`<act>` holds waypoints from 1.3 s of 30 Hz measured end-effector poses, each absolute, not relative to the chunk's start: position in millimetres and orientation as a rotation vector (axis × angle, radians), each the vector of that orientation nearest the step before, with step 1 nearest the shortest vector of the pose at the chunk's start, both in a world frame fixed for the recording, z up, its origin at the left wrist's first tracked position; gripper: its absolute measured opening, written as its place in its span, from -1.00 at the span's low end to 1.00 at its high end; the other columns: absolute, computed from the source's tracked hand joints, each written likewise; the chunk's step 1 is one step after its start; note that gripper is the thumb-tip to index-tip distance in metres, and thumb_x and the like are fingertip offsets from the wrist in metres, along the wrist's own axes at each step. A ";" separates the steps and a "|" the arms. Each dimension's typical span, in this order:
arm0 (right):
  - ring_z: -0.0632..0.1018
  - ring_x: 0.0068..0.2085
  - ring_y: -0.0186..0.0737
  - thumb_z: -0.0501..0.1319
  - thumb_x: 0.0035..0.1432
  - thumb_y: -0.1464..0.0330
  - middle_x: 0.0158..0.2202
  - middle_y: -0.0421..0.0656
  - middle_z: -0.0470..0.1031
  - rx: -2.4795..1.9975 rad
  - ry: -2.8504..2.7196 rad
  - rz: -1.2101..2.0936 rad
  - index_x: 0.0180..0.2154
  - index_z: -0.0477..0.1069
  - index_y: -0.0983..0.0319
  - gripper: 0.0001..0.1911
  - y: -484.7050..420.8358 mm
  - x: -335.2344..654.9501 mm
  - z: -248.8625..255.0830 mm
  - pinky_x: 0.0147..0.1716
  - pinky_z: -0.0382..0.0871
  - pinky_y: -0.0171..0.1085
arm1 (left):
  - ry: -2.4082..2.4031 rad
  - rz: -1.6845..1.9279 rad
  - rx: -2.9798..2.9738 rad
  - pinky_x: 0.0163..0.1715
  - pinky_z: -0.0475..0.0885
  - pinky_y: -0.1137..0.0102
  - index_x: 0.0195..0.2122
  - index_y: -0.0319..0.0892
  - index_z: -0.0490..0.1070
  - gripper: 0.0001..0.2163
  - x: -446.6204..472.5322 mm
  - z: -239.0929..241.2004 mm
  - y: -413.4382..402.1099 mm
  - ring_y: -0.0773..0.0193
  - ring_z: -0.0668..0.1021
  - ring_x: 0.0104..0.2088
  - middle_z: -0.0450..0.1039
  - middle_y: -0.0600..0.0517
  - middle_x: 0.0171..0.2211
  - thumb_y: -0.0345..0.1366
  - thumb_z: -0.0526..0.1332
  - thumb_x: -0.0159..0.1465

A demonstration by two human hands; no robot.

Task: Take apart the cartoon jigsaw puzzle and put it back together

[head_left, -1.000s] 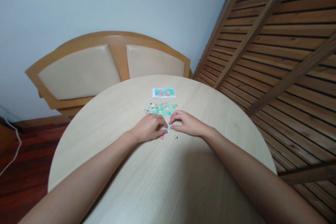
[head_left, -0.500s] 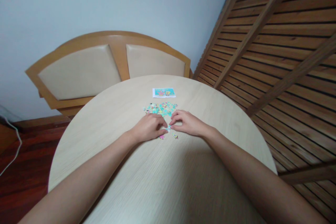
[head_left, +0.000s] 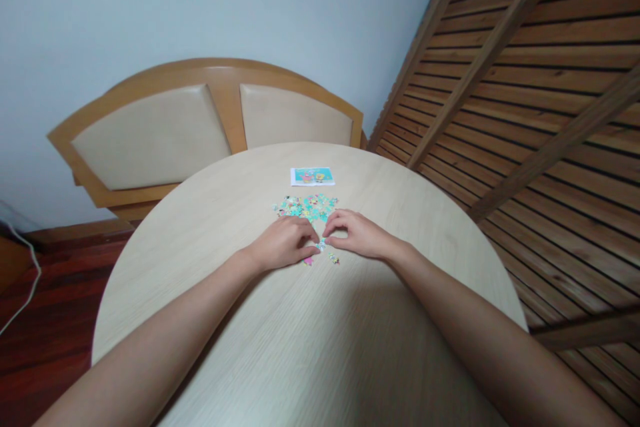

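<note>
My left hand (head_left: 286, 241) and my right hand (head_left: 357, 234) face each other over the middle of the round table. Between their fingertips lie some small pale-blue jigsaw puzzle pieces (head_left: 321, 245). The thumb and fingers of each hand are bent around these pieces and hold them from either side; the exact contact is too small to make out. A pink jigsaw piece (head_left: 309, 261) rests just below my left thumb. Close to my right thumb sits a small yellow-and-dark group of pieces (head_left: 334, 258). Beyond my fingers spreads a loose pile of turquoise, pink and yellow pieces (head_left: 313, 205).
A picture card (head_left: 313, 177) with pink and yellow cartoon figures lies behind the pile on the pale wooden table (head_left: 210, 327). Past the far edge stands a padded wooden bench back (head_left: 165, 137). A slatted wooden screen (head_left: 520, 113) leans along the right.
Almost nothing differs. Both hands stay over the same jigsaw pieces, with only a very slight shift of the fingertips.
</note>
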State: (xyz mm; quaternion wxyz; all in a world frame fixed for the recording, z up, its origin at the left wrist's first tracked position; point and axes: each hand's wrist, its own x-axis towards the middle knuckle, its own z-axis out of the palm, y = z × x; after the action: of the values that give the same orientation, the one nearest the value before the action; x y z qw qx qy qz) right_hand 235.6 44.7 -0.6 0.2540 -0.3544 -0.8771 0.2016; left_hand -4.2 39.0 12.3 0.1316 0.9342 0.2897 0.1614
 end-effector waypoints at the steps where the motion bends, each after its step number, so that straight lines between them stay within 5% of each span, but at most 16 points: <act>1: 0.56 -0.14 -0.16 0.36 0.19 0.39 -0.21 -0.12 0.55 -0.957 -2.381 0.551 -0.26 0.61 0.19 -0.94 44.9 235.8 -0.8 -0.05 0.38 -0.19 | 0.835 0.469 2.713 -0.10 0.42 0.30 -0.18 -0.16 0.58 -0.87 -4.2 12.5 39.1 0.12 0.60 -0.17 0.60 -0.06 -0.21 -0.24 0.31 0.33; 39: 0.57 -0.13 -0.18 0.35 0.16 0.44 -0.18 -0.13 0.55 -0.945 -2.400 0.538 -0.30 0.63 0.17 -0.93 48.6 242.0 -1.5 -0.03 0.41 -0.21 | 0.834 0.445 2.764 -0.15 0.41 0.33 -0.25 -0.17 0.56 -0.94 -5.0 13.4 39.9 0.17 0.60 -0.22 0.60 0.00 -0.27 -0.32 0.31 0.33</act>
State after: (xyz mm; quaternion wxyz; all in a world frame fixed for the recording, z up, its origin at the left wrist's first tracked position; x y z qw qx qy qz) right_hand 242.0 48.6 -1.5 0.2508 -0.3473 -0.8817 0.1976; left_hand -5.0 39.9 13.4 0.1101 0.9404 0.2838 0.1515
